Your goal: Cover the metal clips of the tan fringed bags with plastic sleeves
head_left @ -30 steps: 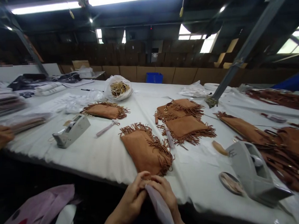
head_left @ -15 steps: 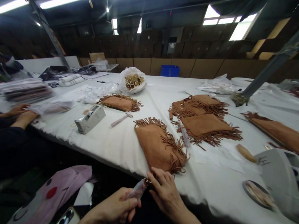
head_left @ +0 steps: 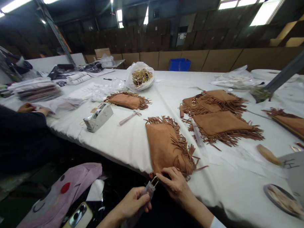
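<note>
At the table's front edge a brown fringed suede bag (head_left: pixel 161 140) lies with its lower corner towards me. My left hand (head_left: pixel 137 201) is closed around a strap in clear plastic wrap (head_left: pixel 150 189), just below that corner. A gold clasp (head_left: pixel 154 181) sticks out of the wrap's upper end, close to the bag's corner. My right hand (head_left: pixel 176 185) is bent over the corner, fingers on the suede and thumb side beside the clasp. Its fingertips are partly hidden. Another wrapped strap (head_left: pixel 130 117) lies on the table to the left of the bag.
More fringed bags (head_left: pixel 220 123) lie to the right, with a wrapped strap (head_left: pixel 197 132) beside them. A tape dispenser (head_left: pixel 99 117) stands left. Behind is a plastic bag of straw-coloured strands (head_left: pixel 140 77). A co-worker's sleeve (head_left: pixel 20 135) is at far left. Below lies a phone (head_left: pixel 75 220).
The view has shifted a little, so most things sit further right. The clasp on the wrapped strap now shows more plainly, close to the bag's corner. Both hands remain near that corner.
</note>
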### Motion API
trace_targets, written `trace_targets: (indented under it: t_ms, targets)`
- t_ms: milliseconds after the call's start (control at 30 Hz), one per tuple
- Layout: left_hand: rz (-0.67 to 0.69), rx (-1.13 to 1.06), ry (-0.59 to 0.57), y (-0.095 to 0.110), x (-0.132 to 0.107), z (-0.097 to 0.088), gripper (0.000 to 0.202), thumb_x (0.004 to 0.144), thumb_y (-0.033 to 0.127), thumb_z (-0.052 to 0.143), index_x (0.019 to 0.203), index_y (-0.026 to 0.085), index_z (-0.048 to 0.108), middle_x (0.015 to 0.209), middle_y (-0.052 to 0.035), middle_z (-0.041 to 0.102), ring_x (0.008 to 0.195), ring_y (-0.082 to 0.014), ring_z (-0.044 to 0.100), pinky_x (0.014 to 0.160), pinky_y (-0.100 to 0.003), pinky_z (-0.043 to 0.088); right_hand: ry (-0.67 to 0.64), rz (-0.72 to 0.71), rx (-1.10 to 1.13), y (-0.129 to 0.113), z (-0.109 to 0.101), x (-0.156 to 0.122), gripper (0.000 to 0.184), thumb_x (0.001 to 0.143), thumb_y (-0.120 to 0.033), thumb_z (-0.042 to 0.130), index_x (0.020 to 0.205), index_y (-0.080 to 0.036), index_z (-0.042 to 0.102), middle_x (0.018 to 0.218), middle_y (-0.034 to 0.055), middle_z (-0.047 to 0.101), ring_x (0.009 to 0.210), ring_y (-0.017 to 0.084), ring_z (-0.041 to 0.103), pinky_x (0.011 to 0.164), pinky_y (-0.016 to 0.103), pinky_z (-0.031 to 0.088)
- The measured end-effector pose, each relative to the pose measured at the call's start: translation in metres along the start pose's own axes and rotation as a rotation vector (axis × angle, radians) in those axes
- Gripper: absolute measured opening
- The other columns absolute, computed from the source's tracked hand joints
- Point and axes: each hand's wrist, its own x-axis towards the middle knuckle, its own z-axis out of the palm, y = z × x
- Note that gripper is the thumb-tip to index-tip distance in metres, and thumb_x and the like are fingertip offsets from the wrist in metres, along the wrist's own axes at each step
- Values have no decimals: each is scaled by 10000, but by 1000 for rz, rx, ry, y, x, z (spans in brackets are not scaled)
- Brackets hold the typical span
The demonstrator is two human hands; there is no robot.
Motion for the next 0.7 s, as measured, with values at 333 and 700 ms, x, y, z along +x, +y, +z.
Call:
trace_targets:
  t_ms: [333, 700]
  targets:
    - [129, 18, 206, 27, 39, 26, 389, 772, 504, 586, 675, 132, 647, 607, -22, 618, 562, -138, 524, 576, -243, 376, -12, 0, 181, 3, 2, -4, 325, 870, -128, 485, 1154, -236, 601, 927, 63, 654, 821, 183, 567, 710, 328, 475]
    - [-40, -624, 353, 29, 42, 28, 303, 639, 381, 751, 676, 91, 675, 606, -26, 624, 518, -90, 511, 534, -219, 346, 177, 371, 484, -12, -7, -13, 211, 851, -237, 533, 1030, -175, 624, 785, 54, 700, 708, 179, 647, 709, 293, 512]
